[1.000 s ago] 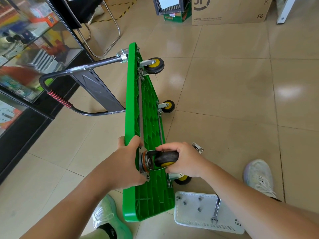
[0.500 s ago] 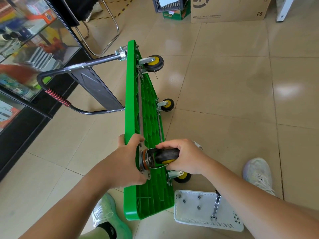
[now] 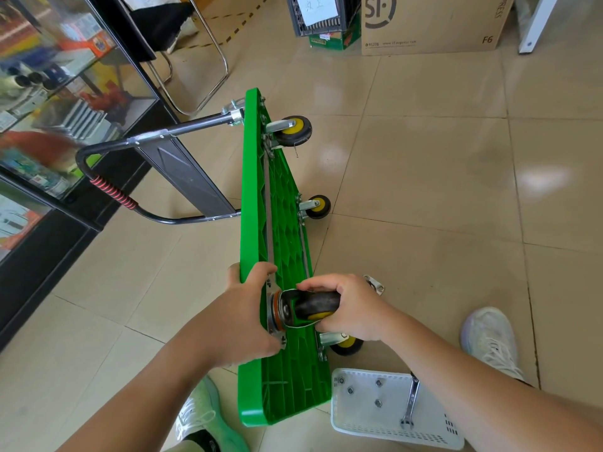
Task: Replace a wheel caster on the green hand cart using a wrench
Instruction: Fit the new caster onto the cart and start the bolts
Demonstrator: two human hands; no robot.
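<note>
From the head view, the green hand cart point(image 3: 283, 223) stands on edge on the floor. The left hand point(image 3: 241, 318) grips its upper rim. The right hand point(image 3: 354, 308) curls round the caster point(image 3: 308, 308), which sits against the underside between both hands. The wrench point(image 3: 410, 402) lies in a white tray point(image 3: 359, 422) beneath the right forearm.

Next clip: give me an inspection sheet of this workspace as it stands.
Surface: glossy tiled floor.
Job's things: green cart on its side; caster held against its underside; wrench and nuts lie in white basket.
Clutter: loose metal plate on floor behind right hand.
Hands: left hand grips cart's edge; right hand grips caster's wheel.
Cables: nothing seen.
Surroundings: glass display case left; chair, cardboard box beyond.
</note>
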